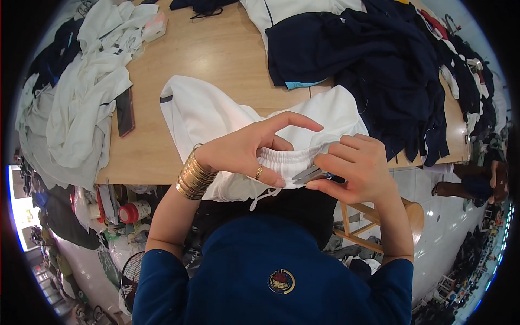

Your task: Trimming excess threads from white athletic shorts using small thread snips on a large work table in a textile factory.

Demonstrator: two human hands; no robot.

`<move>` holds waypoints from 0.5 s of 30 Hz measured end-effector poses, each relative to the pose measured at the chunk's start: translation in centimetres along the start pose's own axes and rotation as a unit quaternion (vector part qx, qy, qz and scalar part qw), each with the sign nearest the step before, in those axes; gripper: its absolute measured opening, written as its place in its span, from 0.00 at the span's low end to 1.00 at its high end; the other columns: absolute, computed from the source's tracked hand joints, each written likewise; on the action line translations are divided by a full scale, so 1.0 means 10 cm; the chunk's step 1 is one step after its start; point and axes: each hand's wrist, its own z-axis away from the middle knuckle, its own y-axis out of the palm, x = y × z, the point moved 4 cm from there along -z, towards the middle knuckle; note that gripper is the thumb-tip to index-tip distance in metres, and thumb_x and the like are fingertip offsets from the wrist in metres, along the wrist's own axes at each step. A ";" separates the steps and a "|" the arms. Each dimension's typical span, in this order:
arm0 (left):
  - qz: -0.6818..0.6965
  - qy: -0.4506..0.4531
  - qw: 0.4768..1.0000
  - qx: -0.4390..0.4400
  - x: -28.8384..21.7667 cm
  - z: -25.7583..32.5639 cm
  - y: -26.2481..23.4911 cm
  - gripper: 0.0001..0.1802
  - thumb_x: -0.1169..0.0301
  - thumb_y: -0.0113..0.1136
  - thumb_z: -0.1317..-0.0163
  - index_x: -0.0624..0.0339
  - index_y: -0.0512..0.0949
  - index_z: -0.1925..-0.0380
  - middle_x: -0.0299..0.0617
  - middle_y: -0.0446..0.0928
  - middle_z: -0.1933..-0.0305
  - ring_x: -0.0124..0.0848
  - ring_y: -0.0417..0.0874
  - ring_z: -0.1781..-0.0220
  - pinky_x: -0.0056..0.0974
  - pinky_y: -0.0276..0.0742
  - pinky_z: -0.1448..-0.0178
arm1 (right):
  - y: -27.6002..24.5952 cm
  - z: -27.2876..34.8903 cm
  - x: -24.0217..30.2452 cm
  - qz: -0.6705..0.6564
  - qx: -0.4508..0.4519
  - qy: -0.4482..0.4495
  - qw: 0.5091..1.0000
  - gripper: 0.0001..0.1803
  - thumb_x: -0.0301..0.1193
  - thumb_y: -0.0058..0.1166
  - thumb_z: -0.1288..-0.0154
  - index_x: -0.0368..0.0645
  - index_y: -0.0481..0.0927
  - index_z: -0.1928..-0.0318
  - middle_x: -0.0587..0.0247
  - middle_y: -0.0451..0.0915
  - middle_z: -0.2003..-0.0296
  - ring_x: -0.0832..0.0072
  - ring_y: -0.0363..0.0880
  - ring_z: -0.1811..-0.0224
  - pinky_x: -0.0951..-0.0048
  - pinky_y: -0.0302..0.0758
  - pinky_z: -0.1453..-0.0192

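A pair of white trousers [203, 105] with a gathered elastic waistband and a white drawstring [259, 201] lies at the table's near edge, its waist toward me. My left hand [241, 143] grips the waistband between the thumb outside and fingers inside, while its index finger stretches out above. In my right hand [360, 168] is a pair of small metal thread snips [310, 175], its blades pointing left against the waistband's front edge. The fingers of that hand also curl over the right part of the waistband. Whether the blades touch a thread is too small to tell.
Navy garments [368, 65] are heaped at the far right of the wooden table [189, 49]. White garments [81, 108] pile up at the left, next to a dark phone [125, 112] and a tissue pack [155, 27]. A wooden stool [413, 219] stands below right.
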 end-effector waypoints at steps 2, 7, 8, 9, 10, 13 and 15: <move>-0.011 0.004 1.000 0.015 0.02 -0.02 0.00 0.52 0.77 0.70 0.61 0.57 0.52 0.34 0.42 0.81 0.65 0.24 0.80 0.62 0.28 0.74 0.58 | -0.01 -0.01 0.00 0.000 -0.003 -0.006 1.000 0.16 0.48 0.63 0.51 0.52 0.74 0.76 0.75 0.67 0.82 0.79 0.68 0.80 0.78 0.62 0.77; 0.020 -0.010 0.999 0.028 0.02 -0.04 0.00 0.53 0.77 0.70 0.61 0.57 0.52 0.33 0.44 0.81 0.65 0.26 0.81 0.63 0.27 0.75 0.59 | -0.01 -0.01 0.00 0.020 0.001 -0.023 1.000 0.16 0.48 0.63 0.51 0.53 0.74 0.75 0.76 0.67 0.81 0.80 0.67 0.80 0.78 0.61 0.77; 0.027 -0.010 0.999 0.032 0.02 -0.05 0.00 0.53 0.77 0.70 0.61 0.57 0.51 0.33 0.45 0.81 0.65 0.26 0.81 0.63 0.27 0.75 0.59 | -0.01 -0.01 0.00 0.020 -0.003 -0.026 0.999 0.16 0.48 0.63 0.51 0.53 0.74 0.75 0.76 0.67 0.81 0.80 0.66 0.80 0.78 0.60 0.77; 0.027 -0.010 0.999 0.032 0.01 -0.05 0.00 0.53 0.77 0.70 0.61 0.57 0.51 0.33 0.45 0.81 0.65 0.26 0.81 0.63 0.27 0.75 0.59 | -0.01 -0.02 0.01 0.020 -0.007 -0.030 0.999 0.16 0.48 0.63 0.51 0.53 0.74 0.75 0.76 0.67 0.81 0.80 0.66 0.80 0.78 0.60 0.77; 0.027 -0.013 0.999 0.038 0.01 -0.05 0.00 0.53 0.78 0.70 0.60 0.57 0.51 0.33 0.46 0.81 0.64 0.27 0.81 0.63 0.28 0.75 0.59 | 0.00 -0.02 0.00 0.019 -0.007 -0.030 0.999 0.16 0.48 0.63 0.51 0.53 0.74 0.75 0.76 0.67 0.81 0.80 0.66 0.80 0.78 0.60 0.77; 0.027 -0.013 0.998 0.049 0.03 -0.07 -0.01 0.53 0.78 0.69 0.60 0.57 0.51 0.33 0.47 0.81 0.64 0.28 0.82 0.62 0.29 0.76 0.58 | 0.01 -0.01 -0.01 0.010 -0.027 -0.046 0.998 0.19 0.48 0.67 0.59 0.50 0.78 0.74 0.76 0.68 0.83 0.79 0.64 0.82 0.77 0.56 0.79; 0.026 -0.010 0.998 0.054 0.03 -0.08 -0.01 0.53 0.78 0.69 0.60 0.57 0.51 0.33 0.48 0.81 0.63 0.28 0.82 0.62 0.29 0.76 0.58 | 0.01 -0.01 -0.01 0.013 -0.021 -0.040 0.999 0.16 0.48 0.63 0.51 0.53 0.75 0.74 0.77 0.67 0.81 0.81 0.66 0.80 0.79 0.59 0.77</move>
